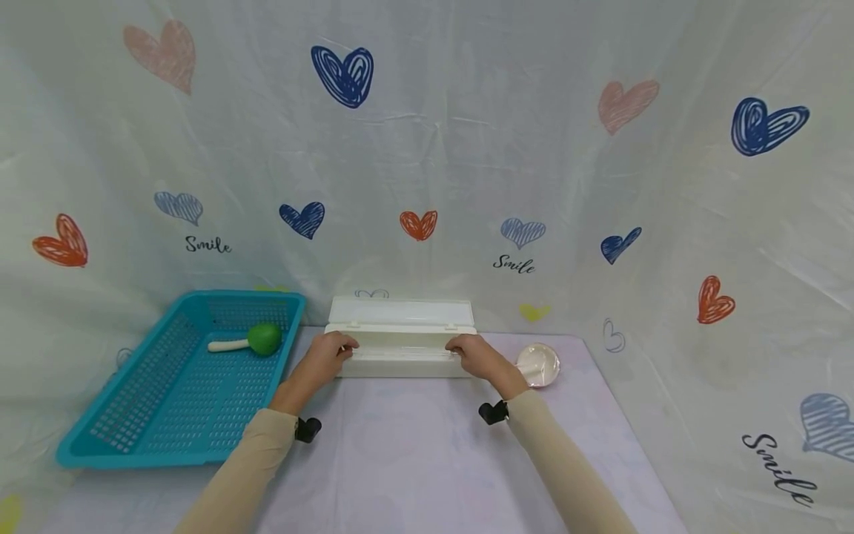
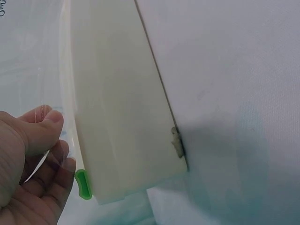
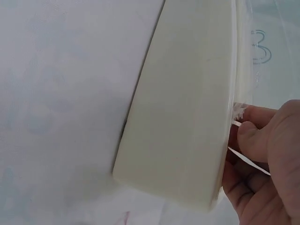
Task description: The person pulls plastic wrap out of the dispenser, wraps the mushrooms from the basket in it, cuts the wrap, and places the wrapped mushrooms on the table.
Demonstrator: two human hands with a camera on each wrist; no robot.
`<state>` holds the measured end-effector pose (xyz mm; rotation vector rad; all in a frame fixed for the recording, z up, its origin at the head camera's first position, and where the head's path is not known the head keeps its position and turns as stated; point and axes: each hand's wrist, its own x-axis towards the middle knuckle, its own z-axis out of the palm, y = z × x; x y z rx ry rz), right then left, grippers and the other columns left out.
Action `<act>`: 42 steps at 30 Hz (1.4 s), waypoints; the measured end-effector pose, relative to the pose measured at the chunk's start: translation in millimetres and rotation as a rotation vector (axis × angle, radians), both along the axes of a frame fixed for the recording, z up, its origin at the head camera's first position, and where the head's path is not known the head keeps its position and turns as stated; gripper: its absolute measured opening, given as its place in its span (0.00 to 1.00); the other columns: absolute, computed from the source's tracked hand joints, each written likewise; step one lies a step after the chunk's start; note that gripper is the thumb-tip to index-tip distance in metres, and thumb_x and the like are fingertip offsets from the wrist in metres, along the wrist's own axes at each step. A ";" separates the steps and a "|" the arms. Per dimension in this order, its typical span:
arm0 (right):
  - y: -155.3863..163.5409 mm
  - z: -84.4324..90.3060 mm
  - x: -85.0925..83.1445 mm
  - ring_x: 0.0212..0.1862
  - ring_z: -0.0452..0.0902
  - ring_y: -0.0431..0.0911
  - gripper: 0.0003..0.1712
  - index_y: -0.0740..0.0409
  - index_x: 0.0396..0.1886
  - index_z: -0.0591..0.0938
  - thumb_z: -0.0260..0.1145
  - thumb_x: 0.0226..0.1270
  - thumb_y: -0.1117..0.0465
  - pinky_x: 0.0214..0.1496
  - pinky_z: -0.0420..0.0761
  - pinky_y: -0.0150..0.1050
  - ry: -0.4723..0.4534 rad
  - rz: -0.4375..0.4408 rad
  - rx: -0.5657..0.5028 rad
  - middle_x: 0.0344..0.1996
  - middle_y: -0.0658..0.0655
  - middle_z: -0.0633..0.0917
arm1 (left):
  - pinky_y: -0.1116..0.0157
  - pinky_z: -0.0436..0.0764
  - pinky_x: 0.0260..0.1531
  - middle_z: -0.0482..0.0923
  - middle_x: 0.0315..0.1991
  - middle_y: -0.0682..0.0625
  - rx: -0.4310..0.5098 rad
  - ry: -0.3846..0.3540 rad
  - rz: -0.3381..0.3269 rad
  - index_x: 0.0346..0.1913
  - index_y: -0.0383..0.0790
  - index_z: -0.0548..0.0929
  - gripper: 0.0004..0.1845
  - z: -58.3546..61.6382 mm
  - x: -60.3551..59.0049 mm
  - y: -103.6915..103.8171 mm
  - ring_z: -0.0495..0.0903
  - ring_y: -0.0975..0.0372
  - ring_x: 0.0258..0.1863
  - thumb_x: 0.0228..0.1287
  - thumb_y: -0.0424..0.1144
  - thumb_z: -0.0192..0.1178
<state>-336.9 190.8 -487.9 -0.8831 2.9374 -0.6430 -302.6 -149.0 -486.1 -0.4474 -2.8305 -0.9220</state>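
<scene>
Cream plastic, the wrap dispenser box (image 1: pixel 401 348) sits lid-up right of the teal basket (image 1: pixel 175 386). Left hand (image 1: pixel 325 357) and right hand (image 1: pixel 475 354) pinch clear film (image 3: pixel 243 140) at its 2 ends. The film looks light, flimsy and clingy; best gripped at the edges.

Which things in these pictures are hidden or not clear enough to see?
- Inside of the white box: head view, hidden by its front wall and both hands.
- Left hand fingertips: head view too small; left wrist view shows them behind clear film, the hold unclear.
- Right hand: right wrist view cuts it off at the edge.
- Pink dish: head view, partly hidden by the right hand.
- Green-headed tool in the blue basket: too small to identify.
</scene>
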 end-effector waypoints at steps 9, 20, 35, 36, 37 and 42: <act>-4.4 2.1 -6.8 0.47 0.83 0.53 0.08 0.65 0.38 0.87 0.61 0.74 0.72 0.54 0.84 0.47 -0.018 -0.085 0.045 0.38 0.60 0.88 | 0.54 0.86 0.47 0.86 0.47 0.39 -0.003 0.009 -0.008 0.48 0.31 0.88 0.09 -2.1 -0.5 -0.7 0.84 0.48 0.48 0.68 0.24 0.64; 5.7 11.6 5.6 0.42 0.79 0.49 0.08 0.65 0.40 0.84 0.59 0.74 0.74 0.48 0.83 0.42 0.068 -0.181 0.006 0.37 0.58 0.81 | 0.53 0.86 0.46 0.86 0.45 0.39 0.026 0.039 0.025 0.48 0.31 0.87 0.09 0.3 4.0 -5.3 0.84 0.50 0.45 0.68 0.25 0.64; 12.9 12.3 18.2 0.42 0.73 0.49 0.13 0.61 0.39 0.75 0.73 0.67 0.63 0.49 0.78 0.46 0.009 -0.118 -0.123 0.38 0.57 0.78 | 0.55 0.86 0.41 0.87 0.43 0.38 0.057 0.136 0.020 0.48 0.30 0.88 0.08 19.5 5.7 -5.2 0.85 0.51 0.41 0.69 0.26 0.63; 13.0 10.3 18.6 0.42 0.74 0.47 0.13 0.60 0.37 0.75 0.73 0.67 0.63 0.47 0.79 0.44 0.030 -0.129 -0.133 0.37 0.56 0.78 | 0.55 0.86 0.41 0.87 0.43 0.38 0.058 0.134 0.019 0.48 0.30 0.88 0.08 19.3 6.2 -5.1 0.85 0.51 0.41 0.69 0.26 0.63; 13.2 8.4 18.6 0.41 0.76 0.46 0.12 0.58 0.36 0.75 0.73 0.68 0.63 0.46 0.80 0.42 0.052 -0.137 -0.147 0.35 0.54 0.79 | 0.55 0.86 0.40 0.87 0.43 0.38 0.057 0.134 0.019 0.48 0.30 0.88 0.08 18.8 6.4 -5.0 0.85 0.51 0.40 0.69 0.26 0.63; 15.3 7.3 18.3 0.40 0.83 0.46 0.07 0.57 0.32 0.82 0.71 0.69 0.63 0.42 0.86 0.38 0.223 -0.106 -0.239 0.33 0.52 0.85 | 0.54 0.86 0.41 0.86 0.44 0.37 0.079 0.146 0.024 0.48 0.30 0.88 0.08 17.9 8.4 -4.4 0.85 0.50 0.41 0.69 0.26 0.63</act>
